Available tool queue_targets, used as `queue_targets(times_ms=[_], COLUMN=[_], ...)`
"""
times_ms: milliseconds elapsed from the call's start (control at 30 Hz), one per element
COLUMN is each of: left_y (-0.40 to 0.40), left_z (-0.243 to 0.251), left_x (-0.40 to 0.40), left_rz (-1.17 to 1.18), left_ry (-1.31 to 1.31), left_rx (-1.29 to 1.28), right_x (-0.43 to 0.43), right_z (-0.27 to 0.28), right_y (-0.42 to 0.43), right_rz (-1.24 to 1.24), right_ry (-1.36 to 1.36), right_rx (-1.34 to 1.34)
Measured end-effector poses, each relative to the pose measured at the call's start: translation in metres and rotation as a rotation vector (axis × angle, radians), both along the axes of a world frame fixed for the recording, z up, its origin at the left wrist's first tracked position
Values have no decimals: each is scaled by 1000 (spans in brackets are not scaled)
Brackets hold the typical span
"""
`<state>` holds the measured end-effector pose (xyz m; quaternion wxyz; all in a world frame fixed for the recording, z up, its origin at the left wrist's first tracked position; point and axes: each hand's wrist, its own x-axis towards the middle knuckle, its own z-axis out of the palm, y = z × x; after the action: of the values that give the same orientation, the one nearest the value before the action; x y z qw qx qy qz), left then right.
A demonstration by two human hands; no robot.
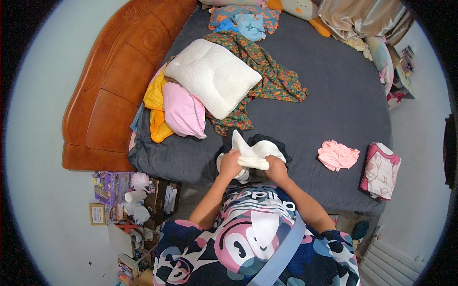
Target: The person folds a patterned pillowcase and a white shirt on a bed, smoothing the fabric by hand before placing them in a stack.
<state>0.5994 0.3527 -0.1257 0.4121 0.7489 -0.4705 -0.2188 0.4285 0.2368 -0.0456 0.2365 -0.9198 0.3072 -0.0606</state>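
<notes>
Both hands grip a white sock [253, 162] close in front of my body. My left hand [230, 165] holds its left end, and my right hand [276, 169] pinches the right end. More white cloth, seemingly socks, lies just behind and under the hands, with a pointed end [239, 141] standing up and a rounded part [268, 147] beside it. Black clothing [281, 143] lies beneath on the dark grey bed sheet [304, 125]. My fingertips are partly hidden by the cloth.
A white pillow [214, 77] rests on a green floral garment [272, 77], beside a pink bundle [183, 111] and yellow cloth [157, 125]. Crumpled pink cloth [338, 155] and a folded pink-and-white blanket [381, 171] lie right. A wooden headboard [118, 85] borders the left.
</notes>
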Motion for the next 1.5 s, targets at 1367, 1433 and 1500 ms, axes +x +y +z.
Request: queue_targets(times_ms=[1367, 1433, 1500], left_y=[-11, -8, -7], left_z=[58, 56, 44], left_x=[-16, -13, -10], left_rz=[-263, -230, -200], left_ry=[22, 48, -9], left_rx=[56, 79, 5], right_x=[-2, 2, 5], right_z=[-2, 4, 5], right_y=[-7, -7, -5], right_rz=[-27, -91, -256], right_ry=[17, 40, 57], right_rx=[-102, -28, 273])
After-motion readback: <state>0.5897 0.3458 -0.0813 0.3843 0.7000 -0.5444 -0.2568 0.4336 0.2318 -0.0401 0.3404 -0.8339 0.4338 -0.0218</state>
